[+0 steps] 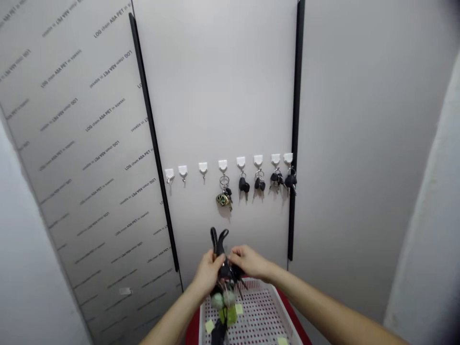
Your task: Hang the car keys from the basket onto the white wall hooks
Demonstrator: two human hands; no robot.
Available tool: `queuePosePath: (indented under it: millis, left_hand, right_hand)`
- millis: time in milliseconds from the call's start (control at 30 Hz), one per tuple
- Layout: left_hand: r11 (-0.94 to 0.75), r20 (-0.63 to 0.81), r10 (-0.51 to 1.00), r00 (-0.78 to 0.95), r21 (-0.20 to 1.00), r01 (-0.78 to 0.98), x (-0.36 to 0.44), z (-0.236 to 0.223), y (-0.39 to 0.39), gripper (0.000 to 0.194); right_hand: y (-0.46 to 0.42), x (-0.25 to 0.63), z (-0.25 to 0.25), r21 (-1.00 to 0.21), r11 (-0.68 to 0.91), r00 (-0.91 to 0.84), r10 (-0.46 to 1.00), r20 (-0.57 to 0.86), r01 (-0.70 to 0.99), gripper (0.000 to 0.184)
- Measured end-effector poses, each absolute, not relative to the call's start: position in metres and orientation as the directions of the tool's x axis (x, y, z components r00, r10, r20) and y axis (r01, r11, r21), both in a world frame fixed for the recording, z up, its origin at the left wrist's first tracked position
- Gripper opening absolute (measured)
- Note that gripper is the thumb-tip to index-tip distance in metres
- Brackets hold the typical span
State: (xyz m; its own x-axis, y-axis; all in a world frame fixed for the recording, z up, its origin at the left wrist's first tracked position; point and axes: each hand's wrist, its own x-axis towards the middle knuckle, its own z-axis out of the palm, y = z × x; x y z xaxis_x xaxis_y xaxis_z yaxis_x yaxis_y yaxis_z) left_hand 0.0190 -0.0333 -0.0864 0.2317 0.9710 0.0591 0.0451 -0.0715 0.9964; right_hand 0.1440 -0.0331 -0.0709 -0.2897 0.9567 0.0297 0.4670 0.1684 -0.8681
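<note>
Both my hands are over the front of a white basket, holding a bunch of keys (227, 273) with black strap loops (218, 237) sticking up. My left hand (207, 274) closes round the straps, thumb on top. Pinched at the bunch's right side, my right hand (247, 261) grips dark keys, partly hidden by its fingers. Pale green round pieces (223, 300) and a yellow-green piece (228, 314) hang below the bunch or lie behind it; I cannot tell which. Above, on the wall, hangs a key ring with a gold-and-green medallion (223, 200).
White hooks (223, 165) run in a row across the grey panel (223, 86). Black-headed keys (244, 184) hang on several to the right. Black strips (296, 120) edge the panel. The perforated white basket (283, 311) holds yellow paper notes (239, 309) and rests on something red (294, 318).
</note>
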Motion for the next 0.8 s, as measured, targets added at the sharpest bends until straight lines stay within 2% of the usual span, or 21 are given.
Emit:
queuePosePath:
  millis: [67, 133, 167, 233, 300, 333, 367, 433, 500, 567, 633, 700, 800]
  left_hand:
    - [-0.067, -0.015, 0.923, 0.384, 0.978, 0.197, 0.02, -0.096, -0.033, 0.018]
    - [-0.144, -0.034, 0.894, 0.446, 0.922, 0.359, 0.018, -0.09, -0.03, 0.018]
    - [-0.195, 0.006, 0.91, 0.415, 0.889, 0.414, 0.018, -0.081, -0.027, 0.022]
    - [-0.279, 0.186, 0.954, 0.235, 0.838, 0.469, 0.019, -0.052, -0.019, 0.034]
    - [-0.358, 0.399, 0.917, 0.025, 0.792, 0.494, 0.027, -0.019, -0.008, 0.046]
    - [-0.406, 0.496, 0.867, -0.042, 0.752, 0.519, 0.033, -0.005, -0.003, 0.05]
    - [-0.433, 0.561, 0.825, -0.074, 0.71, 0.555, 0.041, 0.006, 0.002, 0.053]
    - [-0.445, 0.632, 0.771, -0.084, 0.629, 0.638, 0.055, 0.02, 0.011, 0.053]
    - [-0.445, 0.645, 0.762, -0.054, 0.583, 0.679, 0.065, 0.025, 0.018, 0.038]
    - [-0.473, 0.632, 0.774, -0.031, 0.611, 0.635, 0.068, 0.031, 0.023, 0.021]
    - [-0.517, 0.619, 0.785, -0.035, 0.684, 0.515, 0.065, 0.042, 0.025, 0.012]
    - [-0.572, 0.631, 0.773, -0.059, 0.734, 0.366, 0.059, 0.062, 0.024, 0.012]
    - [-0.659, 0.673, 0.731, -0.113, 0.74, 0.139, 0.053, 0.095, 0.018, 0.013]
  right_hand:
    - [-0.035, 0.155, -0.08, -0.787, 0.184, -0.315, 0.949, -0.014, 0.589, 0.017]
    - [-0.035, 0.163, -0.074, -0.729, 0.251, -0.333, 0.942, 0.034, 0.636, 0.014]
    - [-0.034, 0.167, -0.065, -0.718, 0.296, -0.309, 0.944, 0.119, 0.63, 0.012]
    - [-0.029, 0.172, -0.038, -0.701, 0.386, -0.143, 0.913, 0.381, 0.6, 0.015]
    - [-0.021, 0.176, -0.006, -0.655, 0.415, 0.12, 0.782, 0.612, 0.631, 0.027]
    - [-0.016, 0.178, 0.008, -0.623, 0.402, 0.204, 0.708, 0.676, 0.671, 0.033]
    - [-0.011, 0.178, 0.02, -0.598, 0.363, 0.252, 0.664, 0.704, 0.715, 0.037]
    - [-0.001, 0.178, 0.033, -0.569, 0.259, 0.282, 0.667, 0.69, 0.781, 0.041]
    - [0.007, 0.179, 0.037, -0.574, 0.183, 0.292, 0.715, 0.635, 0.798, 0.039]
    - [0.012, 0.181, 0.04, -0.594, 0.202, 0.285, 0.729, 0.622, 0.779, 0.033]
    - [0.012, 0.185, 0.049, -0.596, 0.284, 0.262, 0.701, 0.664, 0.751, 0.03]
    - [0.01, 0.188, 0.065, -0.575, 0.352, 0.24, 0.659, 0.713, 0.739, 0.029]
    - [0.005, 0.19, 0.092, -0.531, 0.389, 0.196, 0.638, 0.745, 0.752, 0.027]
